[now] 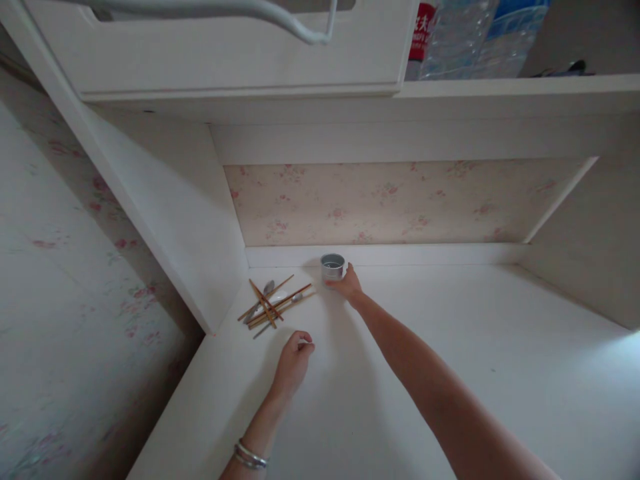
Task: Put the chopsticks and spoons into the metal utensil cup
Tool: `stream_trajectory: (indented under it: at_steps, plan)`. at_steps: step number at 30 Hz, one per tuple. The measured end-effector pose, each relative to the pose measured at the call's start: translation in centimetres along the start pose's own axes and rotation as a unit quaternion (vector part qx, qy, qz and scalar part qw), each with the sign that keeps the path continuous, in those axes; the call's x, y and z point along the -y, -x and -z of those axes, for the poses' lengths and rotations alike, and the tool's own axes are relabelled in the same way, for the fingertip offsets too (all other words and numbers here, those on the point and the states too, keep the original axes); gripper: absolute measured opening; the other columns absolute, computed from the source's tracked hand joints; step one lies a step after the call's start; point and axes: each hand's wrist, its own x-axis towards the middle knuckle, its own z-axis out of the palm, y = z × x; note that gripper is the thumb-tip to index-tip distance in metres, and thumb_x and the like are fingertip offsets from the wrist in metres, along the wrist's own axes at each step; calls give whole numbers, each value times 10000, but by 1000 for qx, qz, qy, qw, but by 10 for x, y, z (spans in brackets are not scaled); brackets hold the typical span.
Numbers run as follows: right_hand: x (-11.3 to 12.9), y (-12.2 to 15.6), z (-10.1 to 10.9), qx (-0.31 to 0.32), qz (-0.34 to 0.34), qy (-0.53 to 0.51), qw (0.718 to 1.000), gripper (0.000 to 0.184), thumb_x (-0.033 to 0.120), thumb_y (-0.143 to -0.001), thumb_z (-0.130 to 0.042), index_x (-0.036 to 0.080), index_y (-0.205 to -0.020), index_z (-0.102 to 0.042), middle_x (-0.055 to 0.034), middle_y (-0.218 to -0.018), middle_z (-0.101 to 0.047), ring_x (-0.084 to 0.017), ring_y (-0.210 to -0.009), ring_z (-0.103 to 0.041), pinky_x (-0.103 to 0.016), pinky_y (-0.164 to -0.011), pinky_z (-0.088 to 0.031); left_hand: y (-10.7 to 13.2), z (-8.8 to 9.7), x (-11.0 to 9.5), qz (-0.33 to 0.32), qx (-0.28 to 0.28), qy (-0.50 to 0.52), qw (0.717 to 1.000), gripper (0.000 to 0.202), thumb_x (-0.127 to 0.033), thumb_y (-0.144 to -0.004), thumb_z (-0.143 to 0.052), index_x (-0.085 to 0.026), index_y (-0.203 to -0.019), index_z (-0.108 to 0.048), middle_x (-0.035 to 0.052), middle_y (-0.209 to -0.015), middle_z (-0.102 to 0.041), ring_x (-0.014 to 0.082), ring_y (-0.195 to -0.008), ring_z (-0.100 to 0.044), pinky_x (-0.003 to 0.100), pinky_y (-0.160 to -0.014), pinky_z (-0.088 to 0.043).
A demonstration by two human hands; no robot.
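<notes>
A small metal cup (333, 266) stands upright near the back edge of a white desk (450, 373). My right hand (346, 285) reaches out to it, fingers wrapped against its lower right side. A loose pile of wooden chopsticks and metal spoons (273, 303) lies on the desk left of the cup. My left hand (293, 360) rests on the desk below that pile, fingers curled in loosely, with nothing visible in them. A bracelet (251, 455) circles my left wrist.
A white side panel (165, 200) bounds the desk on the left, and floral wallpaper (400, 200) backs it. An upper cabinet and a shelf (500, 90) with plastic water bottles (460, 33) hang overhead. The desk's left edge drops away beside a floral wall.
</notes>
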Motion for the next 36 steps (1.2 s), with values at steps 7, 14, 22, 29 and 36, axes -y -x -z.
stream_trajectory:
  at_steps: [7,14,22,29,36]
  plan:
    - [-12,92,46,34,-32,-57,997,863,454,-677,-732,195,-1405,-347,-147,-1284,-554,-239,-1014,-628,-345,-806,-513,7,1,-8,-13,-11,-34,999,157,-327,-713,-536,-230,-831,-572,-55,-589,-472,134,-538,-431,243,-547,-279]
    - [-35,209,95,128,-40,-151,979,381,543,-834,-582,201,-989,-650,24,-614,-596,-119,-470,-467,-243,-470,-345,23,-17,-22,-29,-10,-42,999,203,-351,-761,-543,-215,-889,-621,-34,-632,-554,136,-552,-472,241,-538,-310]
    - [-36,217,108,67,-24,-166,984,352,478,-783,-626,192,-971,-707,18,-566,-573,-157,-527,-461,-268,-526,-333,52,-85,-39,-115,127,8,985,308,-349,-828,-542,-178,-1032,-697,73,-1031,-724,193,-911,-647,278,-842,-459]
    - [-38,221,108,105,16,-121,987,327,341,-822,-544,206,-1066,-715,-20,-681,-668,-192,-621,-568,-308,-632,-430,55,-90,-25,-112,128,20,985,272,-342,-817,-550,-177,-988,-683,68,-994,-730,194,-896,-664,285,-839,-470]
    - [-35,222,110,127,58,-84,987,294,292,-853,-504,232,-1048,-715,-32,-791,-717,-204,-692,-605,-313,-674,-431,56,-91,-20,-105,124,11,987,244,-330,-826,-527,-178,-964,-658,66,-915,-725,200,-845,-659,297,-783,-464]
